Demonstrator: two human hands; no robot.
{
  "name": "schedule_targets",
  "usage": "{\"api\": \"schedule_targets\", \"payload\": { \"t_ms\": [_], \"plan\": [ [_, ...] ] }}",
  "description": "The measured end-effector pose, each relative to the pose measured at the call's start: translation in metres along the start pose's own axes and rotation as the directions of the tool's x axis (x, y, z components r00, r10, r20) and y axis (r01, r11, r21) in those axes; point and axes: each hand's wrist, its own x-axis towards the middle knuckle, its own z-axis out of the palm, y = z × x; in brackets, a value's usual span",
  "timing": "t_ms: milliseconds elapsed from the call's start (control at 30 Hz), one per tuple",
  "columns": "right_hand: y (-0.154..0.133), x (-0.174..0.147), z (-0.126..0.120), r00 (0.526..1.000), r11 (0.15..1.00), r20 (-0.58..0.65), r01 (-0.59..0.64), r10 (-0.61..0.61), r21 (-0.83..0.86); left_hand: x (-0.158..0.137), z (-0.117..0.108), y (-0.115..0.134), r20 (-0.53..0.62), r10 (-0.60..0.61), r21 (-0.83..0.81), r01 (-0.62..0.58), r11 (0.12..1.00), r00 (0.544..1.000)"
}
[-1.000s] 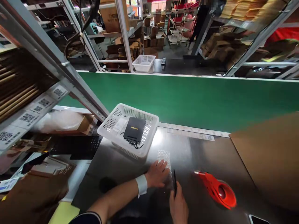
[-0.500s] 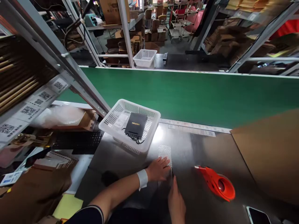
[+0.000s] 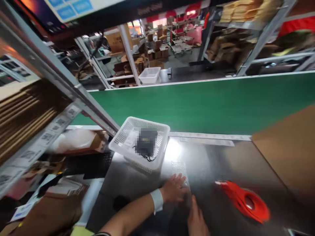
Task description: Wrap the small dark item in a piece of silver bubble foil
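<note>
My left hand (image 3: pixel 175 190) lies flat with fingers spread on a clear bubble-wrap sheet (image 3: pixel 180 167) on the steel worktable (image 3: pixel 211 164). My right hand (image 3: pixel 197 220) is just below it at the picture's bottom edge, touching the sheet's near end; the black pen seen earlier is lost in blur. A white perforated basket (image 3: pixel 128 136) sits beyond the left hand and holds a small black bag with a cord. An orange tape dispenser (image 3: pixel 246 201) lies to the right of both hands.
A green conveyor belt (image 3: pixel 209 105) runs across behind the table. A brown cardboard sheet (image 3: pixel 290 154) covers the right side. A metal rack with labelled shelves (image 3: pixel 49 114) stands on the left, with a black keyboard (image 3: pixel 86 164) below it. Another white basket (image 3: pixel 149 74) sits beyond the belt.
The view has tilted up and shifted, and is now blurred. Both hands stay on the bubble wrap; the right hand has edged closer to the left.
</note>
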Motion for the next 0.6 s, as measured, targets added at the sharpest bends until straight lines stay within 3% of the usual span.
{"api": "schedule_targets", "payload": {
  "t_ms": [133,400,600],
  "plan": [
    [-0.020,-0.008,-0.015,0.986,0.997,0.164,-0.025,0.037,-0.073,-0.003,0.002,-0.002,0.025,-0.002,-0.104,0.004,0.995,1.000],
    [-0.030,-0.013,-0.021,0.983,0.995,0.173,-0.038,0.053,-0.089,-0.005,0.010,-0.004,0.036,-0.009,-0.114,0.013,0.993,0.999],
    [-0.035,-0.009,-0.021,0.977,0.993,0.205,-0.034,0.057,-0.117,-0.003,-0.002,0.000,0.091,-0.030,-0.134,0.042,0.990,0.995]
  ]
}}
